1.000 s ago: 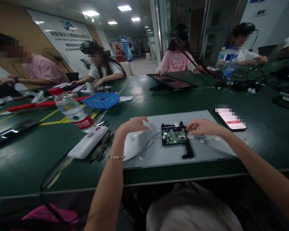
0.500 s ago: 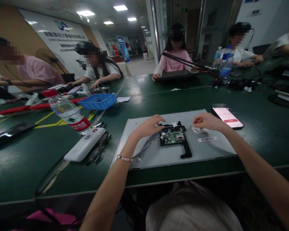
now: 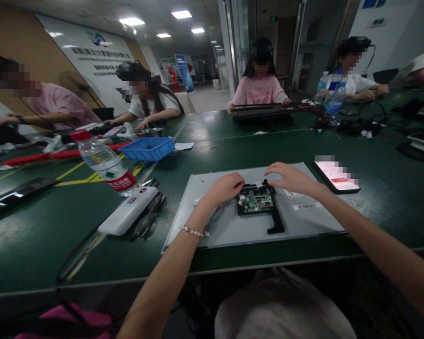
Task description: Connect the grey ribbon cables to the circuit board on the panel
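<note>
A black plastic frame (image 3: 276, 219) holding a green circuit board (image 3: 256, 202) lies on a flat grey metal panel (image 3: 205, 186). At the frame's upper left corner, my left hand (image 3: 226, 188) has its fingers curled and closed on the edge. My right hand (image 3: 286, 178) hovers by the upper right corner, thumb and fingers apart, holding nothing; I cannot tell whether the thumb touches the frame. A small white piece (image 3: 258, 184) sits on the frame's top edge. Thin grey cables (image 3: 217, 214) run under my left wrist. A white label (image 3: 305, 206) is stuck on the panel.
On the left are a white power bank (image 3: 127, 212), glasses (image 3: 150, 216), a water bottle (image 3: 108, 165) and a blue tray (image 3: 150, 148). A phone (image 3: 335, 176) lies right of the panel. Several people sit around the green table (image 3: 212, 141).
My right hand has moved left from the label to the frame's upper right corner, its fingers opening. My left hand's fingers have curled in at the upper left corner.
</note>
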The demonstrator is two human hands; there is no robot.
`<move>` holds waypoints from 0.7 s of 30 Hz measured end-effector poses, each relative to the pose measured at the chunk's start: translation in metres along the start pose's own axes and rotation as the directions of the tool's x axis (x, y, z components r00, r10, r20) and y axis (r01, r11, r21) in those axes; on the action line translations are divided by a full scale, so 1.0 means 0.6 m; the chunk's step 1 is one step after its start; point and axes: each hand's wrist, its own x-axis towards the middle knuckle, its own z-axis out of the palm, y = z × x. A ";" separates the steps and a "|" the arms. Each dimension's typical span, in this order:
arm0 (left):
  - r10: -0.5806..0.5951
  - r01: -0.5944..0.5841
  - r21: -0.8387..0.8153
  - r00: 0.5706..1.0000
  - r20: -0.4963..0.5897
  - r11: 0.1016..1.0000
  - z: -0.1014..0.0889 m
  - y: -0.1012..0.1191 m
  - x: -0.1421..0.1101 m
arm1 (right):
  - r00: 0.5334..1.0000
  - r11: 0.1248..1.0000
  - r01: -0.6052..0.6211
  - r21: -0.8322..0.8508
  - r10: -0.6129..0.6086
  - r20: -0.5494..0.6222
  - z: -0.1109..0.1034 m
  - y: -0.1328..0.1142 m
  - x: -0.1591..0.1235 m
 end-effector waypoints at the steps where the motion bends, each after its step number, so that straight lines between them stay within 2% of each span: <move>1: 0.002 -0.002 0.003 1.000 -0.001 1.000 0.000 0.000 0.000 | 0.999 0.999 0.045 -0.015 -0.045 0.026 0.004 -0.009 0.010; 3: 0.003 -0.003 0.011 1.000 -0.001 1.000 0.000 0.000 -0.001 | 0.993 0.995 0.085 -0.048 -0.081 0.087 0.016 -0.020 0.025; 5: 0.003 -0.003 0.020 1.000 -0.001 1.000 0.000 -0.001 -0.002 | 0.991 0.995 0.061 -0.083 -0.051 0.124 0.029 -0.025 0.034; 10: -0.001 0.001 0.030 1.000 0.000 1.000 0.001 0.000 -0.003 | 0.998 0.994 0.005 -0.111 0.002 0.065 0.052 -0.024 0.031; 13: -0.004 0.004 0.030 1.000 0.003 1.000 0.002 -0.001 -0.002 | 1.000 0.995 -0.016 -0.100 0.015 -0.012 0.041 -0.022 0.025; 17: -0.006 0.006 0.030 1.000 0.008 1.000 0.001 0.000 -0.001 | 0.986 0.989 -0.093 -0.113 0.075 -0.152 0.007 -0.007 0.014; 19: -0.003 0.003 0.030 1.000 0.010 1.000 0.000 0.000 0.000 | 0.983 0.975 -0.143 -0.168 0.121 -0.135 -0.005 0.008 0.006; 21: 0.000 0.000 0.031 1.000 0.008 1.000 -0.001 0.001 0.000 | 0.983 0.959 -0.181 -0.218 0.171 -0.063 -0.009 0.028 -0.002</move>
